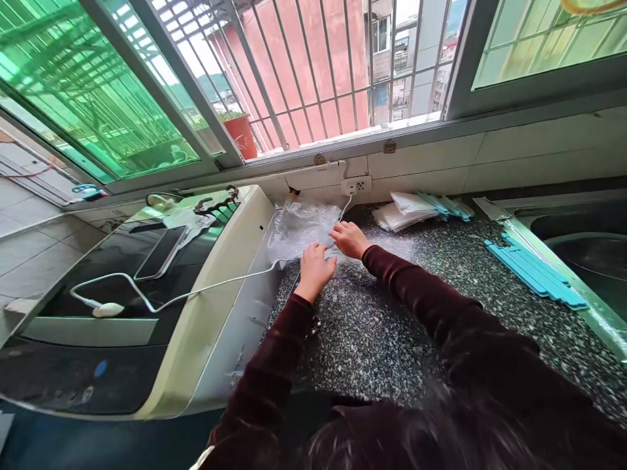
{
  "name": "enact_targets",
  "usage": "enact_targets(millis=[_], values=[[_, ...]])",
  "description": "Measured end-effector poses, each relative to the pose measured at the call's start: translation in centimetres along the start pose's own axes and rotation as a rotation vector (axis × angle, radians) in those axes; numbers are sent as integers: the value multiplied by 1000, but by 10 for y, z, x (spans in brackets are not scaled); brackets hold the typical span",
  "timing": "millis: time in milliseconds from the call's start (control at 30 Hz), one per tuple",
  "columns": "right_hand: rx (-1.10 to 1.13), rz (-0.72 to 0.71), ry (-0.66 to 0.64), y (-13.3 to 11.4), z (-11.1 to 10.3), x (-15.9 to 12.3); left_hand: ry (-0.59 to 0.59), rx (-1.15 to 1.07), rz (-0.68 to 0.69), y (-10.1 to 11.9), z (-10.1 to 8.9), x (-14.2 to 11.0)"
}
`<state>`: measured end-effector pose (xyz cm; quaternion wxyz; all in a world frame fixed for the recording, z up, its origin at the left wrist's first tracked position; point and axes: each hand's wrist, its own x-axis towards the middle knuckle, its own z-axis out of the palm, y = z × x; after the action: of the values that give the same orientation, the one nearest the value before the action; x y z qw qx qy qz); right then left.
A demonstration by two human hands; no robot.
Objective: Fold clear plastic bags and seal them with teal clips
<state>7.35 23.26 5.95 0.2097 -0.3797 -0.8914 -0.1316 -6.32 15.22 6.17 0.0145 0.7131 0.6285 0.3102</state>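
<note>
Thin clear plastic bags (306, 225) lie crumpled on the speckled dark counter (377, 326), close to the wall. My left hand (316, 269) is at their near edge, fingers bent over the film and thumb toward the right. Just beyond it and to the right, my right hand (350, 239) has its fingers curled and pinched on the plastic's right edge. The fingertips of both hands are partly hidden, and the film between them is hard to see.
At left stands a washing machine (215, 274) with a phone (161, 253) and a white cable (196, 290) on top. A wall socket (356, 186) is behind the bags. Folded white packets (404, 212) and turquoise strips (533, 271) lie right, beside a sink (582, 241).
</note>
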Motion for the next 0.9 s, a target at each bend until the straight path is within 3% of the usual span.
enact_targets(millis=[200,400,633,900], values=[[-33,-51,-26,-24,6,30,-62,196,-86,-19,-18,-10],[-76,-60,-3,-16,-9,32,-25,209,-63,-24,-22,-6],[-126,-51,68,6,-39,13,1,318,-71,-12,-30,6],[-211,-33,278,41,-78,-36,91,325,-30,-6,-36,9]])
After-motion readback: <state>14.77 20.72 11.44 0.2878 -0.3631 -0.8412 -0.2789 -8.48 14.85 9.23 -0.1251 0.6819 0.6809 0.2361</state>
